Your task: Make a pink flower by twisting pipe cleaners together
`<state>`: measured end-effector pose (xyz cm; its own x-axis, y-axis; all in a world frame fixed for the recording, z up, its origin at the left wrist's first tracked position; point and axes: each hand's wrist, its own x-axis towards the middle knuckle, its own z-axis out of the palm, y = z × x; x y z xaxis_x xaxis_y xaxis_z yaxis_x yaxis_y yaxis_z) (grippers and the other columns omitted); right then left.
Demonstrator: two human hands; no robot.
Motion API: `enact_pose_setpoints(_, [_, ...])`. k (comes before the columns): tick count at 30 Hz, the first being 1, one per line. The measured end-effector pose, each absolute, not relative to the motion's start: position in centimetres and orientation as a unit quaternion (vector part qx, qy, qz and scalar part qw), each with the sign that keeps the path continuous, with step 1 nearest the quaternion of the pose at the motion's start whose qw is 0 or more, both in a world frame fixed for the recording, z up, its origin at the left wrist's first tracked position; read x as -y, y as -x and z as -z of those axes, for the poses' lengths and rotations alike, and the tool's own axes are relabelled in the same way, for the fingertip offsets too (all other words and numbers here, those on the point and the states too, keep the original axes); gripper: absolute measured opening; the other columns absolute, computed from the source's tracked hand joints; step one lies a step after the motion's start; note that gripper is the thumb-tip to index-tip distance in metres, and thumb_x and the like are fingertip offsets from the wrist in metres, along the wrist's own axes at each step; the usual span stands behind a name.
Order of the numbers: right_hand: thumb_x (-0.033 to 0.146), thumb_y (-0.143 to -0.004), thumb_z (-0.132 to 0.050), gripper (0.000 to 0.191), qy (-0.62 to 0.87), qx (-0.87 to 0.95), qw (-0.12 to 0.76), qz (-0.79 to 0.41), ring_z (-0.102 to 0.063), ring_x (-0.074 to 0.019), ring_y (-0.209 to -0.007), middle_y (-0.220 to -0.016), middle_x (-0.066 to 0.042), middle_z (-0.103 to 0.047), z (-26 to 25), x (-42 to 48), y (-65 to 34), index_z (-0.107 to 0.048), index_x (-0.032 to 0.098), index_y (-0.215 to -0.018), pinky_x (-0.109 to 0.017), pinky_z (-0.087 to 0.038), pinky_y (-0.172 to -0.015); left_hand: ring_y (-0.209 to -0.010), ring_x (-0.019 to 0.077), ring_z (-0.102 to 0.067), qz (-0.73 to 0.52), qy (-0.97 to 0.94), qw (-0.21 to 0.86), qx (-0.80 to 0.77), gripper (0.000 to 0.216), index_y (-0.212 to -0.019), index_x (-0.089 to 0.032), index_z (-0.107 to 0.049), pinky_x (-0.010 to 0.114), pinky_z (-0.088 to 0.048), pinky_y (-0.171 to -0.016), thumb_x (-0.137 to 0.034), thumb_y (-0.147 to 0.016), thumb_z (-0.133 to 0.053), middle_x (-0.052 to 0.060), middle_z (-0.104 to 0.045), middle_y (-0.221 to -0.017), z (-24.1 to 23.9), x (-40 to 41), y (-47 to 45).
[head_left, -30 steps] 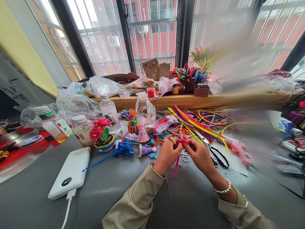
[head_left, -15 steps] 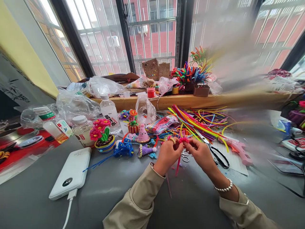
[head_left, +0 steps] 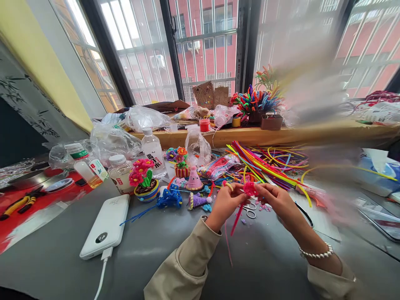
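While both hands meet over the near half of the table (head_left: 265,266), your left hand (head_left: 227,203) and right hand (head_left: 279,206) share one pink flower (head_left: 250,188). It sits between your fingertips, held up off the tabletop. Left thumb and index pinch its left side; right thumb and index pinch its right edge. Your other right fingers are bent; the rest of the left ones are partly hidden, can't tell how they sit.

Pink stem (head_left: 236,220) hangs below the flower, slanting down and left. Thinner pink strand (head_left: 228,246) is just left of it. Small scissors (head_left: 251,213) lie right behind the stem. Black-handled loop (head_left: 304,214) shows partly past your right hand, on paper (head_left: 326,225).

Left of your left hand: purple cone (head_left: 198,201) on its side, pink cone (head_left: 194,180) upright behind it, blue flower bunch (head_left: 169,198), then a striped pot (head_left: 148,194) with pink blooms (head_left: 141,171). White power bank (head_left: 108,221) is nearer you, cable (head_left: 101,277) plugged in. Loose pipe cleaners (head_left: 270,166) heap up beyond your hands. Right side is partly blurred.
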<state>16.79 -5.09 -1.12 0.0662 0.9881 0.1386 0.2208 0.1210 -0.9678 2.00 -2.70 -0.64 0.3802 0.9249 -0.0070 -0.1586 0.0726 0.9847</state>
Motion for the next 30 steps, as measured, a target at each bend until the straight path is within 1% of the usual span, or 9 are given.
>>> enact_pose_setpoints(3, [0.043,-0.073,-0.051,0.029,0.543,0.61,0.524,-0.241,-0.054,-0.0148,-0.067,-0.078,-0.004,-0.059,0.64,5.31,-17.25,-0.058,0.018,-0.085,-0.025,-0.044,-0.057,-0.056,0.0111,-0.058,-0.438,-0.49,0.657,-0.37,0.037,-0.079,-0.01,-0.056,0.028,-0.045,-0.065,-0.028,-0.051,-0.071,0.002,-0.061,-0.064,0.29,2.74,-1.85])
enact_pose_setpoints(6, [0.033,-0.075,-0.052,0.024,0.489,0.711,0.502,-0.062,-0.053,-0.0181,-0.083,-0.093,-0.006,-0.055,0.62,5.28,-17.55,-0.057,0.022,-0.096,-0.031,-0.045,-0.068,-0.055,0.0098,-0.057,-0.431,-0.472,0.675,-0.368,0.037,-0.08,-0.01,-0.056,0.026,-0.045,-0.064,-0.028,-0.052,-0.071,0.001,-0.061,-0.065,0.1,2.76,-1.71])
enact_pose_setpoints(9, [0.027,-0.077,-0.051,0.021,0.441,0.772,0.455,0.058,-0.05,-0.0196,-0.089,-0.094,-0.006,-0.054,0.95,5.1,-17.64,-0.059,0.026,-0.096,-0.036,-0.042,-0.077,-0.056,0.0095,-0.057,-0.422,-0.472,0.685,-0.36,0.036,-0.081,-0.011,-0.055,0.025,-0.044,-0.064,-0.027,-0.053,-0.071,0.001,-0.061,-0.064,0.07,2.76,-1.62])
enact_pose_setpoints(11, [0.026,-0.078,-0.051,0.017,0.43,0.78,0.445,0.095,-0.05,-0.0189,-0.087,-0.091,-0.006,-0.055,1.1,5.07,-17.61,-0.061,0.026,-0.092,-0.035,-0.042,-0.077,-0.057,0.0095,-0.057,-0.417,-0.473,0.693,-0.351,0.034,-0.079,-0.011,-0.055,0.025,-0.043,-0.063,-0.026,-0.053,-0.071,0.001,-0.06,-0.063,0.12,2.75,-1.57])
enact_pose_setpoints(15, [0.023,-0.078,-0.051,0.015,0.42,0.774,0.461,0.113,-0.051,-0.0178,-0.082,-0.085,-0.005,-0.057,1.11,5.24,-17.54,-0.064,0.024,-0.086,-0.033,-0.043,-0.073,-0.057,0.0091,-0.058,-0.408,-0.453,0.722,-0.328,0.029,-0.075,-0.011,-0.053,0.024,-0.043,-0.063,-0.022,-0.054,-0.071,0.0,-0.06,-0.064,0.36,2.67,-1.48])
enact_pose_setpoints(21, [0.024,-0.077,-0.052,0.013,0.438,0.742,0.502,0.068,-0.052,-0.0181,-0.081,-0.084,-0.004,-0.057,1.23,5.36,-17.41,-0.063,0.025,-0.084,-0.033,-0.043,-0.072,-0.067,0.0104,-0.061,-0.389,-0.408,0.788,-0.248,0.02,-0.073,-0.012,-0.055,0.025,-0.043,-0.071,-0.019,-0.06,-0.068,0.001,-0.062,-0.072,0.84,2.55,-1.39])
enact_pose_setpoints(25, [0.024,-0.076,-0.054,0.011,0.441,0.729,0.521,0.051,-0.052,-0.0177,-0.079,-0.083,-0.005,-0.057,1.26,5.4,-17.19,-0.063,0.024,-0.084,-0.033,-0.044,-0.07,-0.067,0.0092,-0.06,-0.381,-0.383,0.807,-0.24,0.016,-0.075,-0.012,-0.058,0.022,-0.043,-0.07,-0.018,-0.063,-0.066,0.002,-0.063,-0.074,0.75,2.65,-1.42])
enact_pose_setpoints(30, [0.022,-0.076,-0.054,0.01,0.431,0.725,0.537,0.042,-0.052,-0.0166,-0.078,-0.082,-0.004,-0.056,1.3,5.42,-16.9,-0.062,0.024,-0.082,-0.032,-0.044,-0.068,-0.062,0.0074,-0.06,-0.379,-0.368,0.806,-0.266,0.019,-0.07,-0.012,-0.058,0.02,-0.044,-0.066,-0.014,-0.056,-0.07,0.0,-0.063,-0.066,0.61,2.68,-1.5])
